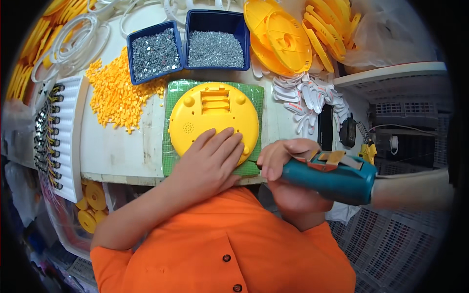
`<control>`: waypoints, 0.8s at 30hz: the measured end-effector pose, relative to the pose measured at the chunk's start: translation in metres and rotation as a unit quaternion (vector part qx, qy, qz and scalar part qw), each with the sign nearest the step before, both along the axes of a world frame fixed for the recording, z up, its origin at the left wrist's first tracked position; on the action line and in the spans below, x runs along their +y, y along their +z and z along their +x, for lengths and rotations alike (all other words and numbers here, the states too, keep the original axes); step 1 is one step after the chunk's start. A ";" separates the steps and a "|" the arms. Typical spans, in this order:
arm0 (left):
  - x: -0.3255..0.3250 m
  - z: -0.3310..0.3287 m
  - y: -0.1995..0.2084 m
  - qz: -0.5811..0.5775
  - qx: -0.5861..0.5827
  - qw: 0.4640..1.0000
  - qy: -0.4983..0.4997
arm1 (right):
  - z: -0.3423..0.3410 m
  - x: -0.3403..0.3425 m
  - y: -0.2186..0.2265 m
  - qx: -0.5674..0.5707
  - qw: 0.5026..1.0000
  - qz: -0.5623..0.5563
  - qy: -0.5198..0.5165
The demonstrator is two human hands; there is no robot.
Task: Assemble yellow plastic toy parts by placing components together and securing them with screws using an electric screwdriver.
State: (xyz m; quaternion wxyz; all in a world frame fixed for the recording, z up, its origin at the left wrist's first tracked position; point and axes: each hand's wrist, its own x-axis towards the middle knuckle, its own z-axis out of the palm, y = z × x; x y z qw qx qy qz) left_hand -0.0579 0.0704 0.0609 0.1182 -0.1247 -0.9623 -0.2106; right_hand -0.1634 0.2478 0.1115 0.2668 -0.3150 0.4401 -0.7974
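A round yellow plastic housing with a battery compartment at its far side lies on a green mat. My left hand rests flat on the near part of it, fingers stretched out. In my right hand is a teal electric screwdriver, held nearly level. Its thin dark tip points left, close to the housing's near right edge; whether the two touch, I cannot tell.
Two blue bins of small metal parts stand behind the mat. Left are small yellow pieces and a white rack of wired parts. Yellow shells and white strips lie right, near a dark adapter.
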 end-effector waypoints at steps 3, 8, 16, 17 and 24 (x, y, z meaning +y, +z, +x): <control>0.017 0.008 -0.019 -0.046 0.049 0.997 0.049 | 0.017 -0.001 -0.005 -0.034 0.999 -0.008 -0.004; 0.021 0.007 -0.034 -0.105 0.124 0.983 0.080 | 0.017 -0.008 -0.020 0.002 1.000 0.012 -0.001; 0.022 0.008 -0.033 -0.119 0.136 0.980 0.087 | 0.017 -0.009 -0.025 0.048 0.997 0.057 0.025; 0.018 0.008 -0.030 -0.119 0.135 0.980 0.090 | 0.020 -0.010 -0.027 0.037 0.998 0.043 -0.011; -0.075 0.034 -0.007 -0.011 0.003 0.999 -0.038 | 0.023 -0.035 0.000 0.072 0.996 -0.004 0.052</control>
